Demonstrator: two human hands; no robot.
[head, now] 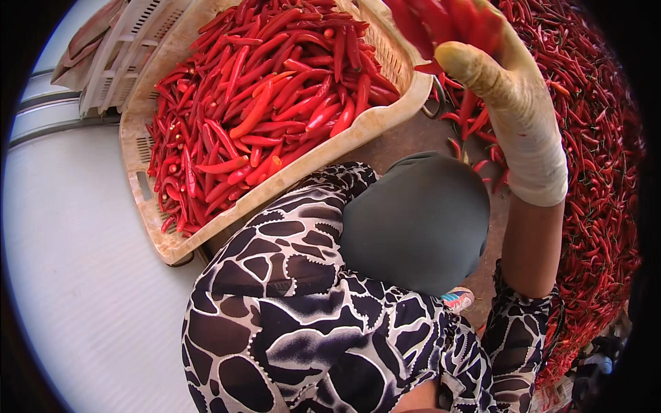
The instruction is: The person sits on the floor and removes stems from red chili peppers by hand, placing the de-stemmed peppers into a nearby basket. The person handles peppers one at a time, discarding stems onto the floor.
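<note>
My right hand, in a stained pale glove, is raised at the upper right and holds several red chili peppers, blurred and partly cut off by the top edge. My left hand is out of view. Before me, at the upper left, a large beige plastic crate is heaped with red chilies, most without green stems. To the right of my raised hand spreads a big pile of red chilies, many with stems.
White stacked crates with a cloth sack stand beyond the beige crate. A pale ribbed panel lies at the left. A metal ring handle sits by the crate's corner. Loose chilies lie on the brown floor near my grey-covered knee.
</note>
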